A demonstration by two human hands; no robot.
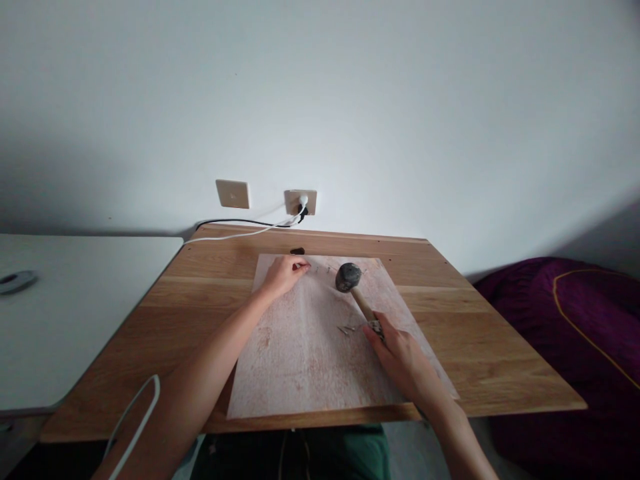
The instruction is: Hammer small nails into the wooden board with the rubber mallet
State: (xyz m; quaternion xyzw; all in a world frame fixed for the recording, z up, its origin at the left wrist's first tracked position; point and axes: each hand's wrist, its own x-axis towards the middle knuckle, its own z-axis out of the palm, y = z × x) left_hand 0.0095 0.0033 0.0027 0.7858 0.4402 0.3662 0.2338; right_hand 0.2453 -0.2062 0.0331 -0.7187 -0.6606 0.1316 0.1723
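Note:
My right hand (403, 350) is wrapped round the wooden handle of a rubber mallet (349, 277). Its black head is raised over the upper right part of a pale, scuffed board (280, 373). Near the board's far edge, my left hand (283, 275) is closed in a pinch on what looks like a nail, mostly hidden by the fingertips. Just right of those fingers, several thin nails (329, 270) stick up in a row along the far edge. A few loose nails (345, 329) lie on the board, left of my right hand.
Under the board is a wooden tabletop (475, 333) against the wall. A white table (75, 320) with a grey roll (17, 281) adjoins it on the left. White and black cables run to a wall socket (301, 202). A purple beanbag (560, 333) sits at the right.

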